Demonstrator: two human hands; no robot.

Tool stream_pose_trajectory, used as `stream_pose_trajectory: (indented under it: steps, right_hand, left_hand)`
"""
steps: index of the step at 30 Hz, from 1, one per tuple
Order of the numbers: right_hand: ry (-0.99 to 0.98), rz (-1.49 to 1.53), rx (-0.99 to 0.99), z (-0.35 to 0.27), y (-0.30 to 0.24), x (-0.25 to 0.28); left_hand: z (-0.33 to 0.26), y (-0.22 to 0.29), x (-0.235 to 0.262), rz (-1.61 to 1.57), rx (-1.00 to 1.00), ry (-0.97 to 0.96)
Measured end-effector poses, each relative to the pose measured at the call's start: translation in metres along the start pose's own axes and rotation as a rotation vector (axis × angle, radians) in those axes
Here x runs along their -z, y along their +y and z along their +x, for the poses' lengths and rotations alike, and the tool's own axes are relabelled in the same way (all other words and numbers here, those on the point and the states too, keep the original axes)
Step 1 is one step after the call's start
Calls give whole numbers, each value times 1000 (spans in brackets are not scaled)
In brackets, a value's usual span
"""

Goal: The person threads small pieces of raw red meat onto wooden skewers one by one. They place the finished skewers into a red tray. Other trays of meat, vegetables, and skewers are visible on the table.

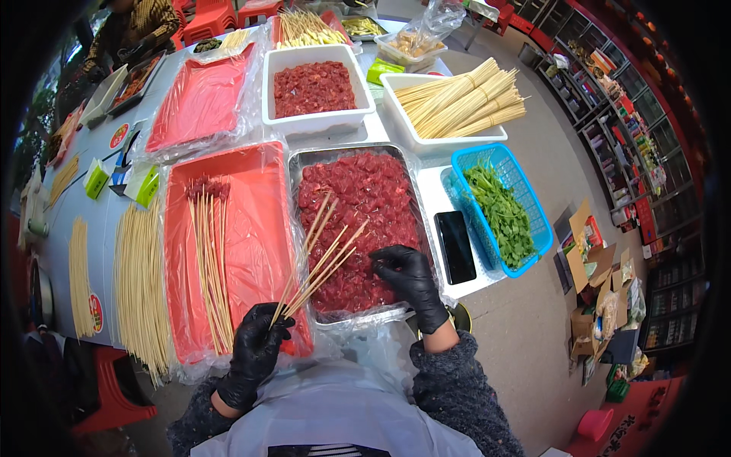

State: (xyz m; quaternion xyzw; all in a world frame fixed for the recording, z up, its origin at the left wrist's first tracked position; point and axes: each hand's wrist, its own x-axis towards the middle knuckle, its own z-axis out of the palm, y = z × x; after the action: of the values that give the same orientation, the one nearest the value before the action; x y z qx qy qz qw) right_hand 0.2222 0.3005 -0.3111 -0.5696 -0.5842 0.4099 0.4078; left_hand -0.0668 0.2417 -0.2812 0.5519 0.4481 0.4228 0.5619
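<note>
In a black glove, my left hand point(255, 346) grips several wooden skewers point(324, 266) that fan up and to the right over a metal tray point(420, 221) of raw red meat pieces point(358, 186). My right hand point(411, 282), gloved the same way, hovers at the tray's right side with fingers curled and tips together just above the meat. Whatever is between those fingertips is too small to tell. Left of the metal tray, a red plastic-lined tray point(263, 221) holds a row of skewers point(209, 259) with meat bunched at their far ends.
Bare skewers point(141, 282) lie at left. A white tub of chopped meat point(312, 87), an empty-looking red tray point(202, 103) and a tub of bundled skewers point(457, 99) stand behind. A phone point(455, 247) and blue basket of green herbs point(502, 213) are at right. A person point(133, 38) is far left.
</note>
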Motion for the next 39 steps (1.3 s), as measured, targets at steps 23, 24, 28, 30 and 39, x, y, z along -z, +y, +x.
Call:
stream_pose_trajectory:
  steps: [23, 24, 28, 30, 39]
  right_hand:
    - [-46, 337, -6, 0, -26, 47]
    - [-46, 341, -10, -1, -27, 48]
    - [-39, 289, -3, 0, -33, 49]
    - [-46, 310, 11, 0, -31, 48]
    - [-53, 269, 5, 0, -33, 49]
  left_hand:
    - [3, 22, -3, 484, -116, -79]
    - [4, 22, -3, 484, -115, -84]
    - [4, 22, -2, 492, -119, -80]
    - [5, 25, -4, 472, -121, -80]
    - [4, 25, -4, 475, -102, -86]
